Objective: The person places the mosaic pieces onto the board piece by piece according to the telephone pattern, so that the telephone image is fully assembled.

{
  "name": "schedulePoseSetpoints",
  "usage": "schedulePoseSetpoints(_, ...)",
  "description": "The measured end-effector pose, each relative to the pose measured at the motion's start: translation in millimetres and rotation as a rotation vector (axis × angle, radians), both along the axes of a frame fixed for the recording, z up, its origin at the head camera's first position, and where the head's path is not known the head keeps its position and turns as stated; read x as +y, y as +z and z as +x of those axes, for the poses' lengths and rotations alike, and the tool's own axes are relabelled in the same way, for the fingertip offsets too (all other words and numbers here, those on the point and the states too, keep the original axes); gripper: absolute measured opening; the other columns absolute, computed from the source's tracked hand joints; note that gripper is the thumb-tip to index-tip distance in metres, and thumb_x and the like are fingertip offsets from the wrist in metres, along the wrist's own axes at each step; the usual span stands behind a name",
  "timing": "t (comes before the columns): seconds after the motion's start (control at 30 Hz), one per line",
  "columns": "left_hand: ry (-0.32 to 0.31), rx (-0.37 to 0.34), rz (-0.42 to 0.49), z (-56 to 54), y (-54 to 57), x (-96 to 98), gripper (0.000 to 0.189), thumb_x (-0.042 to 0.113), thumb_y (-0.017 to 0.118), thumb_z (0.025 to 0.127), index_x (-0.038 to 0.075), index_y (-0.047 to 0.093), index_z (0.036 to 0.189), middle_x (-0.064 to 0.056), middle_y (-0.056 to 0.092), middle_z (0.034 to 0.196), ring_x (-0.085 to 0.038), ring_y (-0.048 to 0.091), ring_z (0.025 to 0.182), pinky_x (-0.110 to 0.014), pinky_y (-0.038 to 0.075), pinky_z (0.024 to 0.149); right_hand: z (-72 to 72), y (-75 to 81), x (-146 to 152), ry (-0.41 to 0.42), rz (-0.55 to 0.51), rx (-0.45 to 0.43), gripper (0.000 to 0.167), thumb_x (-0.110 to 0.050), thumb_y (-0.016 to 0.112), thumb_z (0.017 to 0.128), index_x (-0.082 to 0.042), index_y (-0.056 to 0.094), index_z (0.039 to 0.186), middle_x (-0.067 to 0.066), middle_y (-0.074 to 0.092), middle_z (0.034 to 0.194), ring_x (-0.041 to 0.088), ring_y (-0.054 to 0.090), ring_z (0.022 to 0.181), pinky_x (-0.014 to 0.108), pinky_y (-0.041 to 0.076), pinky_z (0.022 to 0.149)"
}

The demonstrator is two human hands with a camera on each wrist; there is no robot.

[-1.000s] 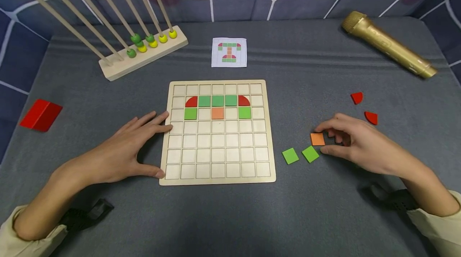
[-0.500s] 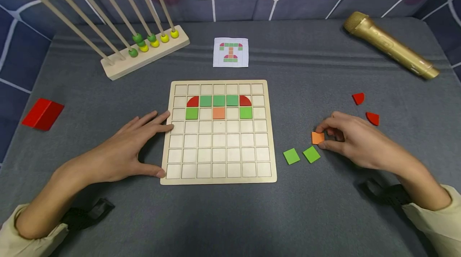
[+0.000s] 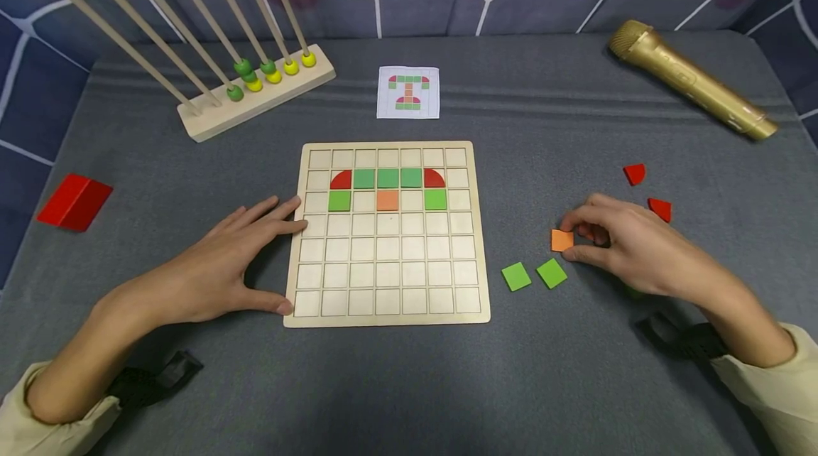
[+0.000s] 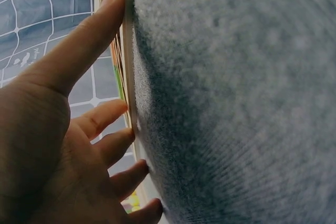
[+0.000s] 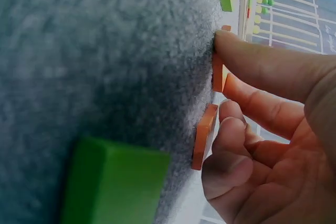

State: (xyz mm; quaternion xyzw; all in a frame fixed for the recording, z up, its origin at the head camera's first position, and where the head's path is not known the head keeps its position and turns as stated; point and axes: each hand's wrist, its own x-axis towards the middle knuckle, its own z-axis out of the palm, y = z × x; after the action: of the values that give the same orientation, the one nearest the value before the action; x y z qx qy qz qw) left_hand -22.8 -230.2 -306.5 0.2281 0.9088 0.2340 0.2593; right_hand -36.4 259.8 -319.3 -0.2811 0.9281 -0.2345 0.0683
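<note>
My right hand (image 3: 633,246) pinches an orange square tile (image 3: 562,240) between thumb and index finger, right of the board. In the right wrist view, a second orange tile (image 5: 203,137) lies by the other, curled fingers, and a green tile (image 5: 113,182) is close to the camera. Spread fingers and thumb of my left hand (image 3: 211,268) touch the left edge of the wooden grid board (image 3: 386,321). On the board's upper rows sit green squares (image 3: 387,178), two red quarter-rounds (image 3: 434,178) and an orange square (image 3: 387,200).
Two light green tiles (image 3: 515,276) and two red quarter-round pieces (image 3: 635,174) lie on the grey cloth. A pattern card (image 3: 408,92) stands behind the board. Farther out are a bead-and-peg stand (image 3: 258,101), a red block (image 3: 74,202) and a gold microphone (image 3: 693,79).
My right thumb and index finger have come together on the orange tile, and hand and tile have shifted slightly away from me. The left hand stays at the board's edge.
</note>
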Motion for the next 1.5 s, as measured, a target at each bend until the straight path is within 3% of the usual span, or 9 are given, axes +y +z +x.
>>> schedulePoseSetpoints(0.17, 0.0, 0.003, -0.003, 0.5, 0.3, -0.4, 0.107, 0.072, 0.074, 0.068, 0.012, 0.04, 0.15, -0.005, 0.01, 0.164, -0.039, 0.005, 0.148, -0.066, 0.003, 0.112, -3.3, 2.1, -4, 0.019, -0.027, 0.016, 0.023, -0.011, 0.085, 0.076, -0.02, 0.071, 0.092, -0.013, 0.045, 0.075, 0.003, 0.043, 0.066, 0.017, 0.032, 0.056)
schedulePoseSetpoints(0.33, 0.001, 0.002, -0.003, 0.5, 0.3, -0.3, 0.107, 0.072, 0.073, 0.068, 0.012, 0.04, 0.15, -0.005, 0.01, 0.164, -0.039, 0.005, 0.148, -0.066, 0.002, 0.112, -6.5, 9.0, -15, 0.038, -0.116, -0.021, 0.025, -0.008, 0.083, 0.079, -0.021, 0.071, 0.097, -0.015, 0.053, 0.081, 0.003, 0.047, 0.069, 0.017, 0.037, 0.058)
schedulePoseSetpoints(0.6, 0.006, -0.001, -0.011, 2.1, 1.2, -0.4, 0.107, 0.072, 0.074, 0.067, 0.012, 0.04, 0.15, -0.006, 0.012, 0.164, -0.039, 0.005, 0.148, -0.065, 0.003, 0.113, -12.3, 20.4, -62, 0.105, -0.246, -0.097, 0.022, -0.009, 0.082, 0.082, -0.019, 0.073, 0.1, -0.013, 0.058, 0.084, 0.004, 0.051, 0.07, 0.02, 0.041, 0.057)
schedulePoseSetpoints(0.87, 0.005, 0.012, -0.006, 2.4, -0.2, -0.6, 0.106, 0.073, 0.074, 0.067, 0.011, 0.042, 0.148, -0.007, 0.013, 0.164, -0.038, 0.006, 0.148, -0.065, 0.004, 0.112, -23.4, 31.9, -128, 0.191, -0.162, -0.086, 0.018, -0.018, 0.08, 0.084, -0.013, 0.074, 0.101, -0.006, 0.061, 0.091, 0.007, 0.052, 0.07, 0.028, 0.043, 0.062)
schedulePoseSetpoints(1.03, -0.004, 0.018, 0.0, 1.6, -0.5, -0.7, 0.105, 0.072, 0.073, 0.068, 0.012, 0.042, 0.148, -0.008, 0.013, 0.164, -0.039, 0.006, 0.148, -0.066, 0.005, 0.112, -32.3, 31.3, -158, 0.219, -0.112, -0.061, 0.02, -0.022, 0.078, 0.086, -0.01, 0.073, 0.101, -0.002, 0.061, 0.092, 0.012, 0.052, 0.072, 0.031, 0.043, 0.066)
schedulePoseSetpoints(1.5, 0.003, 0.013, -0.006, 1.1, -0.4, 0.0, 0.106, 0.073, 0.074, 0.067, 0.011, 0.043, 0.148, -0.01, 0.014, 0.164, -0.04, 0.006, 0.148, -0.065, 0.003, 0.112, -46.5, 17.0, -192, 0.262, 0.025, -0.101, 0.01, -0.018, 0.076, 0.087, -0.013, 0.069, 0.091, -0.001, 0.056, 0.081, 0.013, 0.046, 0.074, 0.032, 0.041, 0.069)
